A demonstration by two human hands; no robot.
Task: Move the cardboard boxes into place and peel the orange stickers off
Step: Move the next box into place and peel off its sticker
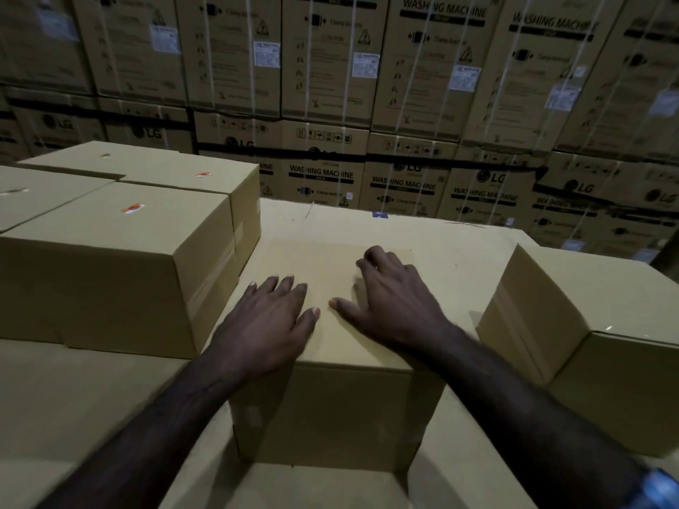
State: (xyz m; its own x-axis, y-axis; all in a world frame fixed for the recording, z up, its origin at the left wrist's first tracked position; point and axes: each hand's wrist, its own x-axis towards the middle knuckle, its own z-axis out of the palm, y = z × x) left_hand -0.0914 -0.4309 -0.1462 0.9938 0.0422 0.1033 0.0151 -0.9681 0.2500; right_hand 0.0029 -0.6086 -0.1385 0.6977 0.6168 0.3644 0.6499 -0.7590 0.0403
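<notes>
The stiff, probably light cardboard box (330, 398) is pressed under a flat left hand (268, 321) and loosely curled right hand (393, 299), nothing gripped; side edges are advised.

A flat cardboard surface (92, 416) carries several plain cardboard boxes (110, 273).

Left hand (273, 317) flat, fingers straight; right hand (395, 299) spread, fingertips curled.
</notes>
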